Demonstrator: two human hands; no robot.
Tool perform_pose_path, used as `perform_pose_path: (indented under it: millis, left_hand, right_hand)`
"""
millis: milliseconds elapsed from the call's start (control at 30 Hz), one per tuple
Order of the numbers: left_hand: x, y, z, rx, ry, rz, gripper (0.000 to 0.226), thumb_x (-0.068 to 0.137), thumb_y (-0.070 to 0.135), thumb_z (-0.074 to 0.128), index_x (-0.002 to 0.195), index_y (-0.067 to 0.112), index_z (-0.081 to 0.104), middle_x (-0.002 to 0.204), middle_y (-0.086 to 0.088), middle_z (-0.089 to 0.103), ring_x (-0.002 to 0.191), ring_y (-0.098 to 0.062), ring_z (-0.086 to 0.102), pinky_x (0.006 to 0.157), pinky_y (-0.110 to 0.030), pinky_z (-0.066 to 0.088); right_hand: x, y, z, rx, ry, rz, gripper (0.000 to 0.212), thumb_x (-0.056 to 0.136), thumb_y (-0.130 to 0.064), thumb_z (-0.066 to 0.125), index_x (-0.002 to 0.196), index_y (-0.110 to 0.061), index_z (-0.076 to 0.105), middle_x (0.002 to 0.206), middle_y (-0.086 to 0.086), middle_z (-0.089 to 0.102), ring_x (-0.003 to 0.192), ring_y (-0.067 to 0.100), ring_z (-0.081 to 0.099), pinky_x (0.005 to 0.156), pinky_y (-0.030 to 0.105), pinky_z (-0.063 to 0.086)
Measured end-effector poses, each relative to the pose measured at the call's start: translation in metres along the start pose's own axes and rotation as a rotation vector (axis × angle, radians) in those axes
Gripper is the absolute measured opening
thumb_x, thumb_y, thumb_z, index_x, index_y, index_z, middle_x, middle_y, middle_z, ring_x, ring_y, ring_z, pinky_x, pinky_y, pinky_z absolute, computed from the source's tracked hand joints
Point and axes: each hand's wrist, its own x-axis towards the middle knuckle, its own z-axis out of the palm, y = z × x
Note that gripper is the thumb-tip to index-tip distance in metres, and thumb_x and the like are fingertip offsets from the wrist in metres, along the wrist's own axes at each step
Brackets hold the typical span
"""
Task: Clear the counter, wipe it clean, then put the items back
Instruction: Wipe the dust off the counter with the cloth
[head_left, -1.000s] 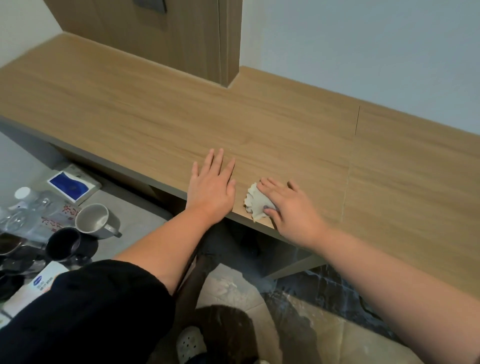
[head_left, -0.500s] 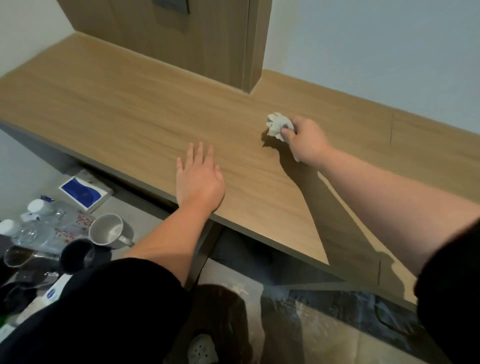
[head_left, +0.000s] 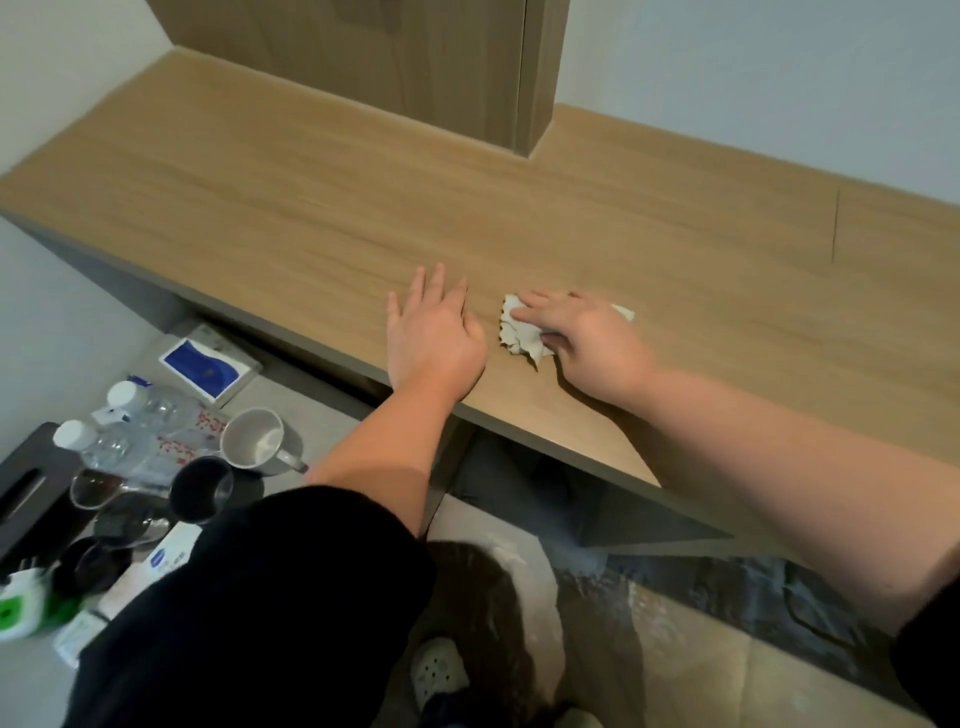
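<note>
The wooden counter (head_left: 270, 208) runs across the view with nothing on it but my hands. My left hand (head_left: 434, 338) lies flat, palm down, fingers apart, near the front edge. Just to its right, my right hand (head_left: 587, 343) presses a crumpled white tissue (head_left: 519, 335) onto the wood. The removed items stand on a lower surface at the bottom left: a white mug (head_left: 254, 441), a black mug (head_left: 200, 488), two clear water bottles (head_left: 140, 415) and a blue-and-white box (head_left: 208, 366).
A wooden cabinet (head_left: 441, 67) hangs down over the back of the counter. A black tray (head_left: 23, 488), glasses and small packets crowd the lower left surface. Marble-patterned floor (head_left: 675, 649) lies under the counter, with my slipper (head_left: 436, 670) on it.
My right hand has drawn the tissue from the back of the counter near the cabinet toward the front edge, beside my left hand. The left hand stayed flat in place.
</note>
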Motion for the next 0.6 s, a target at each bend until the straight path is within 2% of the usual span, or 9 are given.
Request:
perform_pose_path:
  millis: [200, 367, 433, 533, 600]
  left_hand:
    - [-0.003, -0.001, -0.003, 0.008, -0.001, 0.027, 0.058, 0.096, 0.032, 0.033, 0.152, 0.022, 0.030, 0.162, -0.001, 0.016, 0.150, -0.017, 0.007, 0.122, -0.043, 0.006]
    - [-0.004, -0.003, -0.002, 0.020, -0.005, 0.052, 0.057, 0.096, 0.032, 0.034, 0.152, 0.022, 0.028, 0.162, -0.001, 0.016, 0.150, -0.017, 0.008, 0.122, -0.042, 0.006]
    - [-0.003, -0.003, -0.001, 0.009, 0.003, 0.047, 0.058, 0.096, 0.031, 0.035, 0.152, 0.022, 0.029, 0.162, 0.000, 0.017, 0.150, -0.016, 0.009, 0.122, -0.042, 0.007]
    - [-0.004, -0.002, -0.001, -0.004, 0.019, 0.037, 0.057, 0.096, 0.030, 0.035, 0.152, 0.023, 0.030, 0.162, 0.000, 0.019, 0.150, -0.016, 0.009, 0.122, -0.041, 0.007]
    - [-0.004, -0.001, -0.002, -0.030, 0.035, 0.032, 0.055, 0.097, 0.028, 0.035, 0.151, 0.023, 0.031, 0.161, 0.001, 0.020, 0.150, -0.015, 0.010, 0.123, -0.041, 0.007]
  right_hand:
    - [-0.072, -0.022, 0.012, 0.021, -0.017, -0.232, 0.045, 0.077, 0.010, 0.065, 0.118, -0.011, 0.068, 0.128, 0.009, 0.062, 0.122, 0.026, 0.057, 0.106, 0.047, 0.036]
    - [-0.134, -0.046, 0.032, -0.030, -0.046, -0.382, 0.053, 0.064, 0.012, 0.071, 0.110, -0.014, 0.071, 0.122, 0.003, 0.067, 0.120, 0.019, 0.058, 0.105, 0.046, 0.038]
    - [-0.131, -0.045, 0.027, 0.038, 0.058, -0.313, 0.052, 0.069, 0.012, 0.064, 0.115, -0.013, 0.069, 0.125, 0.004, 0.065, 0.122, 0.020, 0.057, 0.106, 0.045, 0.038]
    - [-0.097, -0.034, -0.001, 0.073, 0.283, -0.033, 0.044, 0.084, 0.003, 0.054, 0.124, -0.012, 0.063, 0.133, 0.007, 0.059, 0.127, 0.025, 0.052, 0.107, 0.043, 0.034]
    - [-0.072, -0.027, -0.020, 0.009, 0.219, 0.128, 0.045, 0.094, -0.010, 0.053, 0.139, -0.017, 0.050, 0.147, 0.004, 0.045, 0.138, 0.024, 0.038, 0.116, 0.044, 0.024]
